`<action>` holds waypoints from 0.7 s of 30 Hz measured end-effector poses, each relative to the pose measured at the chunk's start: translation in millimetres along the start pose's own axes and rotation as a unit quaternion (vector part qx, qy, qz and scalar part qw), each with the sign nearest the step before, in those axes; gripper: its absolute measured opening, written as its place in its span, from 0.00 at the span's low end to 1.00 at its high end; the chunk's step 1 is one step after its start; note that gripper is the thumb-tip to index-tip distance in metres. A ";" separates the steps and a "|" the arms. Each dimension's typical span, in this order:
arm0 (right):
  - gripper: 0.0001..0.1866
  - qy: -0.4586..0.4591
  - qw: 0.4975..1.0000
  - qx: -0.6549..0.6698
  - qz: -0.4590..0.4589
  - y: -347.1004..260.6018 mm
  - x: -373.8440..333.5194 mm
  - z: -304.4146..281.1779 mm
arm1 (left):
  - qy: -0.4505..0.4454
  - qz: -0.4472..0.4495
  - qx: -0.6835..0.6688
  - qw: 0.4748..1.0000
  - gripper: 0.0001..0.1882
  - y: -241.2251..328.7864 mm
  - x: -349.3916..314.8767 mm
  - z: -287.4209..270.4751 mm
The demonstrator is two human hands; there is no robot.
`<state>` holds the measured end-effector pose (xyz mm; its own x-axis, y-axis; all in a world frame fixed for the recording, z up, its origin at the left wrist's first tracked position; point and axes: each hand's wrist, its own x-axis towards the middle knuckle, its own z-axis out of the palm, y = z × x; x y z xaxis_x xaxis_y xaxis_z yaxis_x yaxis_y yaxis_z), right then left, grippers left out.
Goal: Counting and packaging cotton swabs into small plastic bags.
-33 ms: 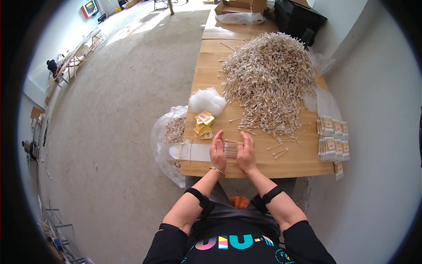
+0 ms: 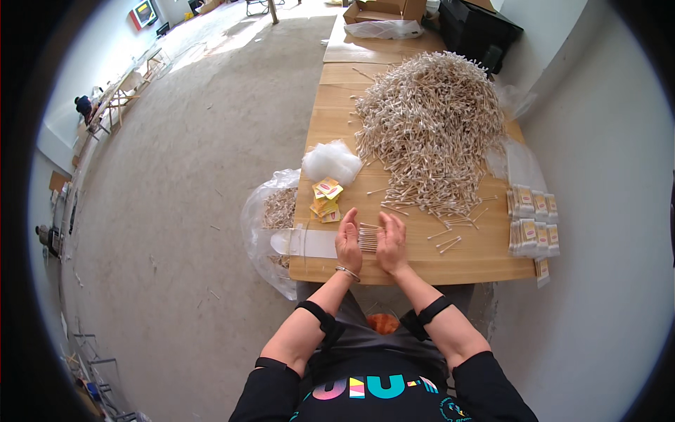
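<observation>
A small row of cotton swabs (image 2: 368,238) lies crosswise on the table between my two palms, near the front edge. My left hand (image 2: 348,243) stands on edge at the swabs' left ends, fingers stretched forward. At their right ends is my right hand (image 2: 391,243), its palm turned inward and its fingers extended and slightly curved. The inner palm surfaces are partly hidden, so I cannot tell how firmly they press. Beyond them rises a large heap of loose cotton swabs (image 2: 432,126). Beside my left hand lies a clear plastic sleeve (image 2: 320,243).
Yellow printed cards (image 2: 326,200) and a clump of clear plastic bags (image 2: 332,162) lie at the table's left. Filled packets (image 2: 534,218) are stacked along the right edge. A clear sack of swabs (image 2: 261,204) stands left of the table (image 2: 422,264). A wall (image 2: 605,211) rises at right.
My right hand has shifted slightly left, nearer to my left hand and against the swabs' right ends. My left hand is almost unmoved.
</observation>
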<state>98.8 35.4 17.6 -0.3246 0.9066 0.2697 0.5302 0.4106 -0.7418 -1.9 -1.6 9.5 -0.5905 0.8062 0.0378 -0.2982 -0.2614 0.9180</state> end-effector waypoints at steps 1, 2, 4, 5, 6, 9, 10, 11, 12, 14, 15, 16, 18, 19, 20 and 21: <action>0.19 0.000 1.000 0.002 -0.001 -4.0 2.1 0.7 | 0.001 0.001 0.001 1.000 0.23 -0.9 0.5 -1.9; 0.19 -0.026 1.000 0.011 -0.008 -7.9 3.6 0.9 | 0.004 0.006 0.010 1.000 0.23 -1.8 0.6 -3.9; 0.18 -0.052 0.998 0.020 -0.017 -10.7 4.7 1.5 | 0.009 0.012 0.019 1.000 0.23 -1.9 1.2 -5.5; 0.18 -0.054 0.997 0.060 -0.006 -9.0 4.1 1.0 | -0.001 0.006 0.010 1.000 0.23 -1.3 1.3 -5.0; 0.18 -0.057 0.993 0.101 0.006 -7.2 3.7 0.6 | -0.011 0.000 0.002 1.000 0.23 -0.8 1.4 -4.8; 0.19 0.002 0.962 0.265 0.071 -7.4 1.2 -1.6 | -0.013 -0.002 -0.006 1.000 0.23 0.6 1.2 -6.1; 0.19 0.002 0.962 0.265 0.072 -9.7 1.4 -2.1 | -0.013 -0.003 -0.006 1.000 0.23 1.5 1.4 -5.8; 0.19 0.018 0.954 0.289 0.077 -12.1 2.3 -1.8 | -0.037 -0.005 0.019 0.999 0.24 2.4 1.7 -5.6; 0.19 0.035 0.945 0.314 0.082 -14.2 3.4 -2.0 | -0.061 -0.008 0.044 0.997 0.24 3.3 1.7 -5.2; 0.20 0.032 0.941 0.328 0.076 -9.5 6.5 0.2 | -0.066 -0.010 0.042 0.997 0.24 2.7 3.1 -3.6; 0.21 0.027 0.937 0.342 0.070 -7.1 7.1 0.3 | -0.069 -0.012 0.041 0.997 0.24 2.6 3.5 -2.5; 0.21 0.027 0.937 0.342 0.070 -6.4 6.8 -0.7 | -0.069 -0.012 0.041 0.997 0.24 2.7 3.1 -3.8; 0.24 -0.001 0.972 0.235 0.028 -3.4 4.7 -6.6 | -0.062 -0.018 0.026 0.998 0.25 2.9 1.5 -6.1; 0.24 -0.003 0.972 0.234 0.028 -0.4 0.7 -11.0 | -0.060 -0.018 0.026 0.998 0.25 1.7 1.2 -6.5; 0.29 -0.045 0.997 0.062 -0.032 2.6 -5.2 -16.2 | -0.061 -0.013 0.024 0.998 0.25 0.4 1.3 -6.9; 0.34 -0.086 0.986 -0.112 -0.091 4.6 -10.1 -18.7 | -0.061 -0.009 0.023 0.998 0.26 -0.8 1.3 -7.6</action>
<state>119.2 29.9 22.9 -0.5478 0.7937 0.2644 0.6040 0.5939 -0.5315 -8.2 -4.4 5.8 -0.4895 0.8695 0.0661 -0.2711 -0.2238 0.9362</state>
